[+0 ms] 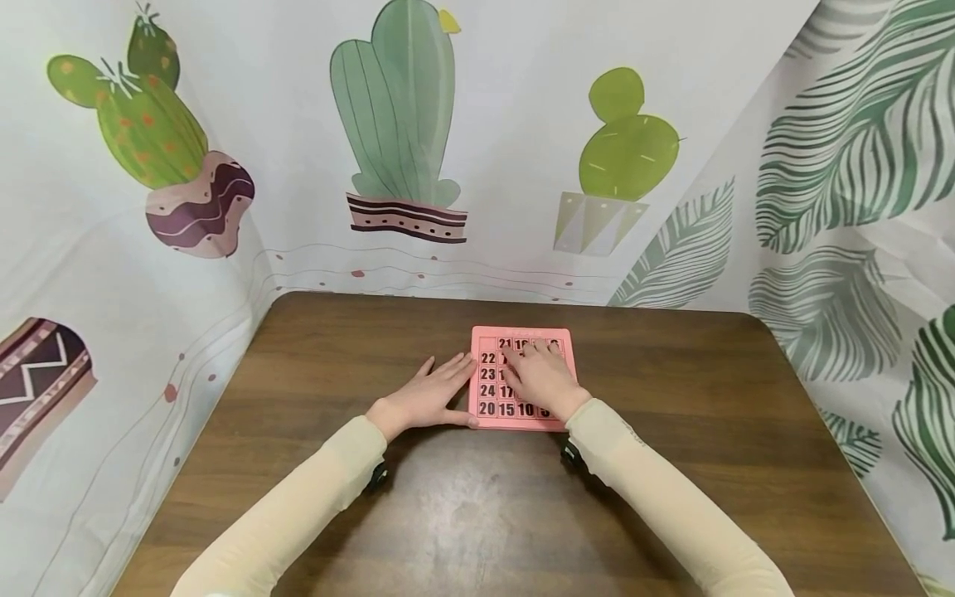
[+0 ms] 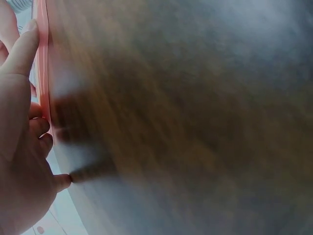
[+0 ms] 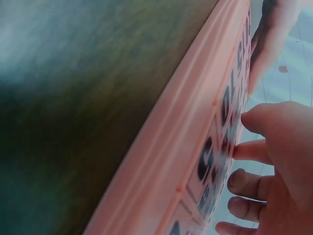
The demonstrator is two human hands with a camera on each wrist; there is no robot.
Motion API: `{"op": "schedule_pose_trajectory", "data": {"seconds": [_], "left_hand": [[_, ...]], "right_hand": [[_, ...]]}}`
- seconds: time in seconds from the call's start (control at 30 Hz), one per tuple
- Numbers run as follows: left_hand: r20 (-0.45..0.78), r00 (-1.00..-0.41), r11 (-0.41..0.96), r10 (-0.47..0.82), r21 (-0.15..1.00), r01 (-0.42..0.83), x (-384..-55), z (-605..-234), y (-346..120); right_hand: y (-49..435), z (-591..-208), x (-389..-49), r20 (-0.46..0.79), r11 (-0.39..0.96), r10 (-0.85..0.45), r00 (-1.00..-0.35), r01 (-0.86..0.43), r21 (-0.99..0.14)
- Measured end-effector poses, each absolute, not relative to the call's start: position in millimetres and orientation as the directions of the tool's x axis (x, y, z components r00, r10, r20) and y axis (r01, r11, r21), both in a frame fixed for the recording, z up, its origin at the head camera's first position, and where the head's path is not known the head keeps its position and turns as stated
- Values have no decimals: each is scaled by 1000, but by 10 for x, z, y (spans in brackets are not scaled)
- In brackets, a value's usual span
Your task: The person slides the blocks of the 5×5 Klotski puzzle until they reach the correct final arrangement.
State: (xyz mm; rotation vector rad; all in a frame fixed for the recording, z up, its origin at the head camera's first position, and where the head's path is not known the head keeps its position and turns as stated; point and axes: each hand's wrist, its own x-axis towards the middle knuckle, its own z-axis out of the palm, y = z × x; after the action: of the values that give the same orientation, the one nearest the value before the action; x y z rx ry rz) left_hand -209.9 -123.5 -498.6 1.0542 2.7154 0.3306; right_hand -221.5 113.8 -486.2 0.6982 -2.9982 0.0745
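A pink number sliding puzzle with black numerals lies flat on the brown table, its top-left cell bare of a tile. Along its left side rests my left hand, fingers extended at the edge and thumb near the bottom-left corner. In the left wrist view the thumb lies against the frame's pink side. My right hand is over the right part of the puzzle, covering several tiles. Seen from the right wrist, its index finger reaches down to the numbered face, with the other fingers loosely bent.
The wooden table extends around the puzzle on all sides. Behind it hangs a white cloth printed with cacti and leaves. Dark wrist devices show under both sleeves.
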Motion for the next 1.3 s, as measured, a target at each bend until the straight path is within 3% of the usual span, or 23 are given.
{"op": "schedule_pose_trajectory", "data": {"seconds": [0.43, 0.6, 0.87, 1.3], "left_hand": [[-137, -720, 725, 680, 265, 635, -2086, -4982, -1206], [-134, -725, 728, 676, 279, 627, -2094, -5015, -1207], [-126, -723, 725, 680, 268, 635, -2122, -5029, -1246], [-136, -725, 729, 676, 267, 630, -2114, -5011, -1222]], "right_hand": [[1012, -4802, -2275, -25, 884, -461, -887, -456, -100], [1130, -4774, -2282, 3, 901, -414, -910, -410, -142], [1426, -4836, -2237, 97, 938, -333, -938, -340, -68], [1364, -4853, -2221, 50, 933, -356, -933, -358, -46]]}}
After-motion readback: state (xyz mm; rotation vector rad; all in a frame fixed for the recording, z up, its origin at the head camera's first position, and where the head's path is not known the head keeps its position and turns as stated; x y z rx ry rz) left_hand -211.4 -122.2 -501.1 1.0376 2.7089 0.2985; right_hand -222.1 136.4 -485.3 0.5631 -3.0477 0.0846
